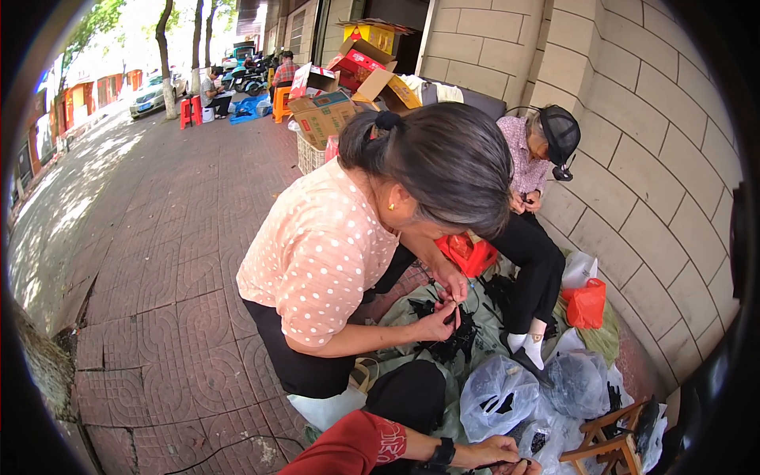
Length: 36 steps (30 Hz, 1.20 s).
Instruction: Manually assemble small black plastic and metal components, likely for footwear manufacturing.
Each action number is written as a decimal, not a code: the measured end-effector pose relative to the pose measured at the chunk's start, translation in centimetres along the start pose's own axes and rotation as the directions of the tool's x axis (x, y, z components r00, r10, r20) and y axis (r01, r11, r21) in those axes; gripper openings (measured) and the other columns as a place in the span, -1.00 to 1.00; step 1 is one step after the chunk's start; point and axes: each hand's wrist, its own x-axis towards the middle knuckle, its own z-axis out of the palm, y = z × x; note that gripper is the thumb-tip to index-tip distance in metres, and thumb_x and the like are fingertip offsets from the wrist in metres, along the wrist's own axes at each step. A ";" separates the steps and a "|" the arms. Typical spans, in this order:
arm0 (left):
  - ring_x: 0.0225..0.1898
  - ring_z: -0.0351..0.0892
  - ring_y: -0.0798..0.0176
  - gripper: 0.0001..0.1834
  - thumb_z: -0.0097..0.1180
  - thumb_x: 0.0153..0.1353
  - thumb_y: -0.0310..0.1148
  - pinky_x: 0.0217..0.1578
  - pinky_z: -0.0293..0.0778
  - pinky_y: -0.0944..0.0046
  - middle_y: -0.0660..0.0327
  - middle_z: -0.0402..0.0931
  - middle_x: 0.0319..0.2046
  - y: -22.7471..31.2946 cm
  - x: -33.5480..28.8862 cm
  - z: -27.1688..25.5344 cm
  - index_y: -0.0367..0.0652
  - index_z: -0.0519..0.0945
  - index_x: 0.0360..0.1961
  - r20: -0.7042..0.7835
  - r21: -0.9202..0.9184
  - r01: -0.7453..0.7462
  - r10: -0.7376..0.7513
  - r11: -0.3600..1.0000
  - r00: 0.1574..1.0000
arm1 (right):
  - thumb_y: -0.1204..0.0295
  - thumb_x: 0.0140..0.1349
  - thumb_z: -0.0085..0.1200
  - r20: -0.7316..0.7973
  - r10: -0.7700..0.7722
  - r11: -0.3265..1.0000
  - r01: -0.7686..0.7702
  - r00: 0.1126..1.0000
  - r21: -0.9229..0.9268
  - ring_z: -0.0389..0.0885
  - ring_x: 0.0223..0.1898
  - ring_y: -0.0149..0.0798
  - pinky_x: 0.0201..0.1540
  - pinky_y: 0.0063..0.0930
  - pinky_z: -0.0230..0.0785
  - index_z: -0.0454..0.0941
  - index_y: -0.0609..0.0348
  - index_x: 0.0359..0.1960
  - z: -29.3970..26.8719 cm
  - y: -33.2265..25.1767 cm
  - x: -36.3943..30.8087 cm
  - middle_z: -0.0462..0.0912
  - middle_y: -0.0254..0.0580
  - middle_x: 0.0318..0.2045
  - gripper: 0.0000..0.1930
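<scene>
Left hand (487, 451): bottom edge — curled, pinching a thin black piece (508, 463)
Right hand (519, 469): beside it, cropped — can't tell
Clear bag (484, 388): lower right

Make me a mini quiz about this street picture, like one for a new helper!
1. What colour is the band on the wearer's left wrist?
2. True or false: the wooden frame is to the right of the wearer's left hand.
3. Which is nearest that hand?
A) yellow cardboard box
B) clear plastic bag
C) parked car

Key: 1. Black. 2. True. 3. B.
</scene>
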 end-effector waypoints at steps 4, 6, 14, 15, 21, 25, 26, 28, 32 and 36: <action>-0.64 0.38 0.47 -0.79 0.04 0.09 -0.31 -0.68 0.36 0.48 0.29 0.40 -0.60 0.5 -0.1 -0.1 -0.24 0.40 -0.35 0.025 0.072 -0.047 0.045 0.996 0.999 | 0.36 0.18 -0.10 0.114 0.090 0.955 -0.118 0.989 0.272 0.32 -0.53 -0.39 -0.47 -0.55 0.21 0.41 0.32 -0.42 -0.2 1.0 0.9 0.42 -0.23 -0.56 -0.78; -0.63 0.38 0.48 -0.78 0.04 0.09 -0.31 -0.67 0.35 0.49 0.29 0.42 -0.58 -0.4 0.8 -0.8 -0.25 0.40 -0.34 0.040 0.091 -0.085 0.082 0.992 0.996 | 0.40 0.19 -0.13 0.246 0.131 0.927 -0.207 0.960 0.312 0.29 -0.57 -0.48 -0.53 -0.65 0.16 0.38 0.28 -0.48 -0.5 0.5 1.3 0.38 -0.33 -0.59 -0.81; -0.61 0.40 0.51 -0.73 0.07 0.08 -0.30 -0.63 0.35 0.50 0.30 0.44 -0.53 -1.1 1.7 -1.3 -0.26 0.40 -0.29 0.084 0.097 -0.108 0.100 0.989 0.991 | 0.39 0.17 -0.11 0.315 0.099 0.885 -0.228 0.944 0.406 0.29 -0.58 -0.52 -0.52 -0.66 0.14 0.38 0.26 -0.52 -0.4 1.1 1.3 0.39 -0.37 -0.63 -0.80; -0.61 0.40 0.51 -0.73 0.08 0.07 -0.30 -0.62 0.34 0.50 0.30 0.44 -0.53 -0.6 1.4 -1.0 -0.25 0.40 -0.28 0.105 0.084 -0.091 0.083 0.992 0.991 | 0.39 0.17 -0.11 0.313 0.099 0.883 -0.229 0.945 0.410 0.29 -0.58 -0.52 -0.52 -0.66 0.14 0.38 0.26 -0.52 -0.4 1.1 1.3 0.39 -0.37 -0.63 -0.80; -0.62 0.37 0.52 -0.76 0.10 0.05 -0.29 -0.65 0.31 0.51 0.33 0.40 -0.58 -0.5 1.4 -1.2 -0.21 0.39 -0.36 0.098 0.070 -0.059 0.052 0.996 0.994 | 0.42 0.15 -0.09 0.364 0.128 0.774 -0.323 0.923 0.545 0.33 -0.59 -0.50 -0.54 -0.67 0.16 0.38 0.26 -0.54 -0.2 0.3 1.2 0.44 -0.31 -0.60 -0.82; -0.64 0.37 0.52 -0.78 0.09 0.04 -0.29 -0.68 0.30 0.51 0.34 0.38 -0.59 -0.7 1.9 -1.2 -0.20 0.38 -0.39 0.083 0.166 -0.082 0.069 0.983 0.994 | 0.44 0.15 -0.09 0.397 0.191 0.679 -0.413 0.898 0.607 0.36 -0.55 -0.48 -0.51 -0.67 0.19 0.38 0.28 -0.50 0.2 0.9 1.2 0.46 -0.30 -0.58 -0.85; -0.63 0.37 0.52 -0.78 0.08 0.04 -0.30 -0.69 0.30 0.52 0.34 0.38 -0.60 -1.2 2.3 -1.3 -0.20 0.39 -0.37 0.063 0.138 -0.043 0.034 0.990 0.997 | 0.45 0.15 -0.10 0.394 0.226 0.673 -0.435 0.891 0.599 0.37 -0.54 -0.48 -0.50 -0.67 0.19 0.39 0.29 -0.49 0.3 0.9 1.2 0.46 -0.29 -0.56 -0.85; -0.63 0.37 0.52 -0.78 0.07 0.05 -0.30 -0.70 0.30 0.52 0.34 0.38 -0.60 -1.2 2.2 -1.2 -0.20 0.39 -0.36 0.044 0.106 0.001 -0.006 0.994 0.999 | 0.44 0.16 -0.10 0.320 0.232 0.722 -0.383 0.919 0.576 0.36 -0.53 -0.48 -0.49 -0.67 0.19 0.39 0.30 -0.48 0.6 0.1 1.0 0.46 -0.29 -0.55 -0.84; -0.58 0.39 0.45 -0.75 0.05 0.05 -0.30 -0.57 0.35 0.44 0.33 0.41 -0.59 0.9 0.6 0.0 -0.22 0.42 -0.29 0.026 0.175 -0.007 0.002 0.985 1.000 | 0.41 0.15 -0.10 0.205 0.084 0.905 -0.160 0.975 0.394 0.34 -0.52 -0.43 -0.47 -0.58 0.20 0.40 0.32 -0.45 -0.1 0.9 1.5 0.44 -0.26 -0.55 -0.82; -0.52 0.44 0.38 -0.75 0.07 0.02 -0.31 -0.43 0.36 0.35 0.24 0.48 -0.54 -0.4 0.8 -0.1 -0.26 0.44 -0.33 0.059 0.673 -0.383 0.469 0.633 0.881 | 0.40 0.14 -0.10 0.165 0.005 0.979 -0.039 0.986 0.201 0.33 -0.52 -0.40 -0.46 -0.52 0.20 0.39 0.33 -0.45 -0.7 1.5 1.1 0.42 -0.25 -0.57 -0.81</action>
